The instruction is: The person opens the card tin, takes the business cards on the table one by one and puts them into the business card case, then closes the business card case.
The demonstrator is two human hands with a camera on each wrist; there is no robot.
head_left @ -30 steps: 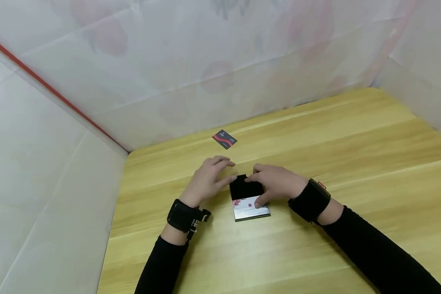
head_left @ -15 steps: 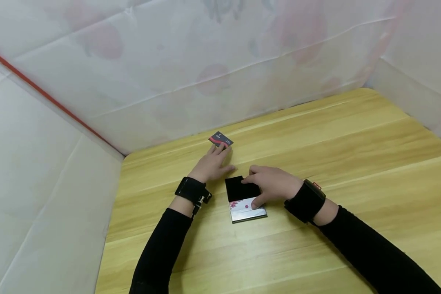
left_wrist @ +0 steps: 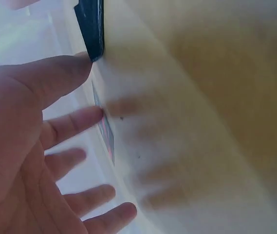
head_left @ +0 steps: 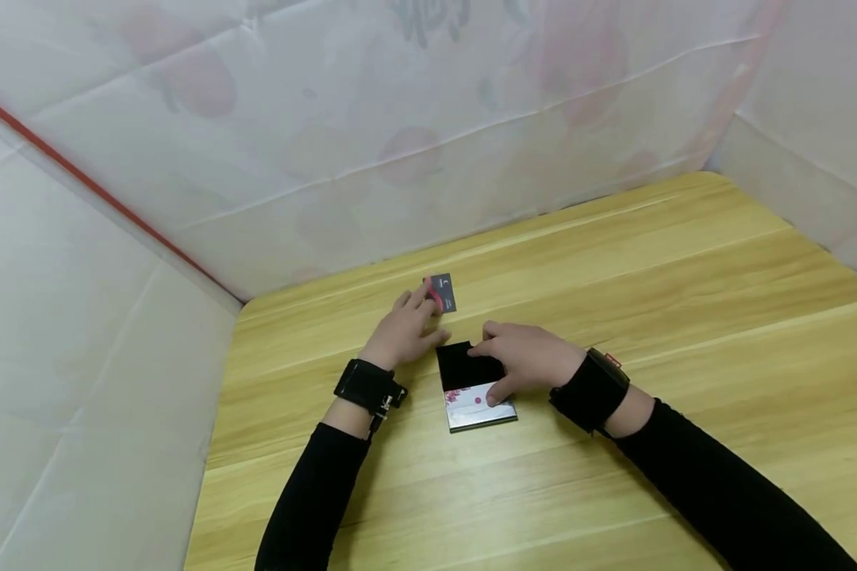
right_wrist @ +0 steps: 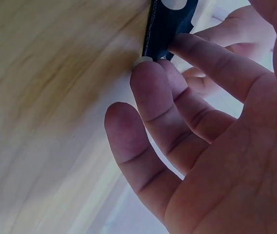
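A flat card case (head_left: 463, 369) lies on the table in the head view, its upper part black and its lower part shiny white with a pink flower print. My right hand (head_left: 537, 354) holds the case by its right side, fingers bent at the edge and thumb on the white part. In the right wrist view the index finger reaches onto the dark case (right_wrist: 162, 34). Beyond the case is a dark business card (head_left: 446, 290) with a red stripe. Extended fingers of my left hand (head_left: 398, 333) touch this card; its thumb is near the case's upper left corner.
Everything lies on a wood-grain table (head_left: 614, 492). A pale printed sheet (head_left: 328, 119) rises behind the table's far edge, and another stands along the left with a red strip (head_left: 100, 186) at the seam. Black straps circle both wrists.
My left hand reached forward from beside the case to the business card. The card has turned and slid nearer under its fingers. My right hand has stayed on the case.
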